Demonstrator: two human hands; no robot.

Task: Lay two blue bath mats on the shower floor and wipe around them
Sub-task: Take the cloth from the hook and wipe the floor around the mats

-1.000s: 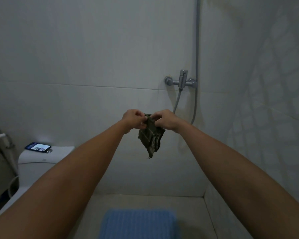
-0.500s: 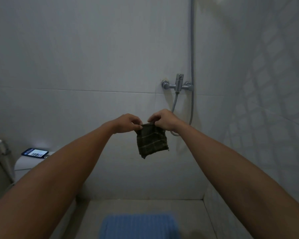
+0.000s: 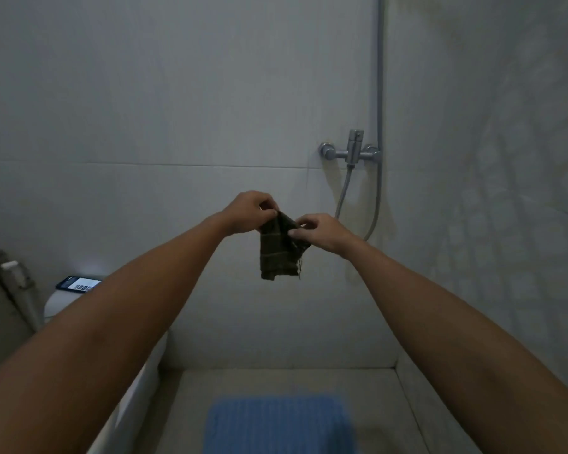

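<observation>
A blue bath mat [image 3: 277,424] is lying flat on the shower floor [image 3: 377,404] at the bottom centre of the head view, its near edge running out of frame; only this one mat is showing. Above it, at arm's length before the back wall, a small dark cloth [image 3: 277,253] with thin pale stripes is hanging in the air, loose threads trailing from its lower right corner. The left hand [image 3: 248,213] is pinching the cloth's upper left edge between curled fingers and thumb. The right hand [image 3: 322,234] is pinching the cloth's right edge slightly lower, its fingers likewise curled onto the fabric. Both bare forearms are reaching forward from the lower corners of the frame. On the wall to the upper right of the hands, a chrome shower mixer [image 3: 351,152] is projecting from the tiles, with a hose [image 3: 376,204] looping down from it and rising along the corner. At far left, a phone [image 3: 78,284] with a lit screen is resting on a white toilet cistern [image 3: 58,304].
</observation>
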